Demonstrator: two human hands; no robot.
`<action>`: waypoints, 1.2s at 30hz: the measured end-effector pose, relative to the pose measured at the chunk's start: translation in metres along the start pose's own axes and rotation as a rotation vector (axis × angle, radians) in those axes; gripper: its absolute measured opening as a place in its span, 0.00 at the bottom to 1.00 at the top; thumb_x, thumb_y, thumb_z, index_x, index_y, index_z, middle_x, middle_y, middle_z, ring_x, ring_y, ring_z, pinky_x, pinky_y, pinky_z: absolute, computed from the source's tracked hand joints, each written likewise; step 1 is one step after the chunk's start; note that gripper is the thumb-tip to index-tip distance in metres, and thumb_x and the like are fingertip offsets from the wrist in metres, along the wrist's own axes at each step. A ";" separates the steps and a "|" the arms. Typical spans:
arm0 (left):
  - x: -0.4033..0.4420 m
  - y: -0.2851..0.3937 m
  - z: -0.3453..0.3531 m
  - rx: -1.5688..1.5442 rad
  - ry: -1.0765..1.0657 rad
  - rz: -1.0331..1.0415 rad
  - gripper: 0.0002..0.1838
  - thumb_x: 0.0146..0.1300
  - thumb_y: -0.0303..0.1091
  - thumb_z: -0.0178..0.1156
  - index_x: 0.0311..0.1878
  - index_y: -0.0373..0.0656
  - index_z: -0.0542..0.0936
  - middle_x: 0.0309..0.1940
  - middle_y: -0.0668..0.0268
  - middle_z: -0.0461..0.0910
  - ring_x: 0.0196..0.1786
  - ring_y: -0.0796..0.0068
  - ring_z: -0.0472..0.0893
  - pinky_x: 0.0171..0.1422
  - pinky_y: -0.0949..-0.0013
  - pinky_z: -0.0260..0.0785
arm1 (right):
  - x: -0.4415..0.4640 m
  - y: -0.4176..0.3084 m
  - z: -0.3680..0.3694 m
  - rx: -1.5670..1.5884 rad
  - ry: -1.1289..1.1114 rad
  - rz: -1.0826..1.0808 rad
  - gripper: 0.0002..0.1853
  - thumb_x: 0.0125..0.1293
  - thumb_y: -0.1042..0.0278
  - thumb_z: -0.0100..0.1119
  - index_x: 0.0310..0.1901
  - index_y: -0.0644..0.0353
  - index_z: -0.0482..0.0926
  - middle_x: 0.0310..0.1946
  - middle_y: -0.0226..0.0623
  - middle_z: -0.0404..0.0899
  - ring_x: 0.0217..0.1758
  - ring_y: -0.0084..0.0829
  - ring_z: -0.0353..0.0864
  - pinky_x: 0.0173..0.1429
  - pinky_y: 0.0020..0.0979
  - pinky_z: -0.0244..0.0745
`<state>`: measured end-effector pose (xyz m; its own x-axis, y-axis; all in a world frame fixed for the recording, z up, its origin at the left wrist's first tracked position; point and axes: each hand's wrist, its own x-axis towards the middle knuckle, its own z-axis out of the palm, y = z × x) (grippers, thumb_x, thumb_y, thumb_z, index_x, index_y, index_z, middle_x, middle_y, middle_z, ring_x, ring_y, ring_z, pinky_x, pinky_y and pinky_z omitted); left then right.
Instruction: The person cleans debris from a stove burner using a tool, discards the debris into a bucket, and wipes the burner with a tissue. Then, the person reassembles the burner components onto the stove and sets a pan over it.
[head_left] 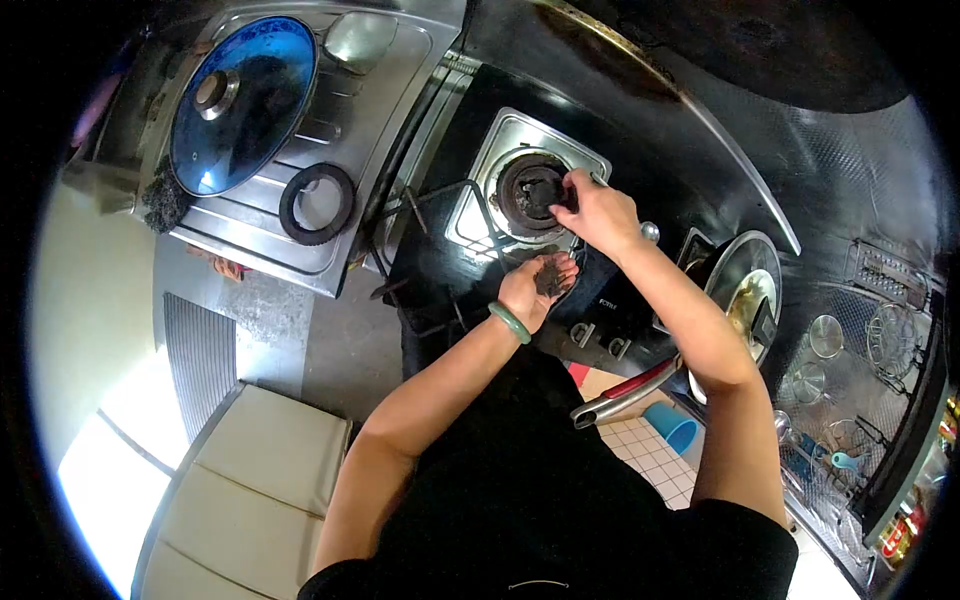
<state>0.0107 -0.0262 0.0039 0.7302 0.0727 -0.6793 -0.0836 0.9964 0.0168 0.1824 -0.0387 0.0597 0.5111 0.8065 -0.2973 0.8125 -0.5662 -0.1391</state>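
A gas burner (520,195), dark and crusted, sits in a square metal drip plate (493,150) on the black stovetop (440,180). My right hand (603,215) reaches over the burner's right side, its thumb and fingers closed together in a pinch; what lies between the fingertips is hidden. Just in front of the burner, my left hand (525,290) is turned palm up and cupped. Dark crumbs (549,278) lie in its palm, and a green bangle (511,322) circles that wrist. A black pot support (437,222) stands off-centre, left of the burner.
On the steel drainboard (400,80) at left lie a blue-tinted glass lid (245,120) and a black ring (290,205). A lidded pan (745,265) with a red-and-steel handle (640,388) stands at right, its handle jutting past the counter edge. A range hood (740,180) overhangs the back.
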 end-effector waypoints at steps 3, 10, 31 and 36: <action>0.007 0.000 -0.003 -0.012 -0.006 0.001 0.18 0.73 0.33 0.40 0.51 0.28 0.74 0.45 0.51 0.81 0.50 0.57 0.81 0.59 0.59 0.74 | 0.001 -0.014 -0.002 -0.059 -0.022 -0.038 0.24 0.57 0.49 0.66 0.50 0.52 0.74 0.27 0.43 0.84 0.32 0.45 0.85 0.36 0.42 0.80; 0.014 0.004 -0.001 0.001 0.002 0.008 0.19 0.74 0.33 0.37 0.47 0.31 0.77 0.43 0.54 0.81 0.47 0.61 0.81 0.56 0.62 0.74 | 0.015 -0.027 -0.007 -0.237 -0.217 -0.040 0.27 0.56 0.48 0.67 0.51 0.59 0.75 0.33 0.45 0.84 0.39 0.44 0.86 0.39 0.43 0.80; 0.027 0.015 0.002 -0.053 0.021 0.061 0.18 0.73 0.32 0.38 0.47 0.30 0.77 0.43 0.53 0.82 0.47 0.60 0.82 0.56 0.62 0.76 | 0.032 -0.019 0.008 -0.052 -0.303 0.005 0.17 0.54 0.58 0.68 0.34 0.67 0.83 0.36 0.55 0.83 0.44 0.51 0.83 0.51 0.45 0.77; 0.031 0.013 0.003 -0.044 0.001 0.053 0.18 0.73 0.33 0.40 0.53 0.29 0.73 0.48 0.50 0.80 0.52 0.57 0.80 0.59 0.60 0.75 | 0.022 -0.007 0.016 0.182 -0.232 0.059 0.11 0.58 0.65 0.65 0.33 0.67 0.81 0.26 0.50 0.82 0.29 0.42 0.84 0.36 0.39 0.78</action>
<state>0.0344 -0.0108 -0.0144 0.7236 0.1248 -0.6788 -0.1515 0.9882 0.0202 0.1837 -0.0199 0.0392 0.4611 0.7226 -0.5150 0.7091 -0.6489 -0.2757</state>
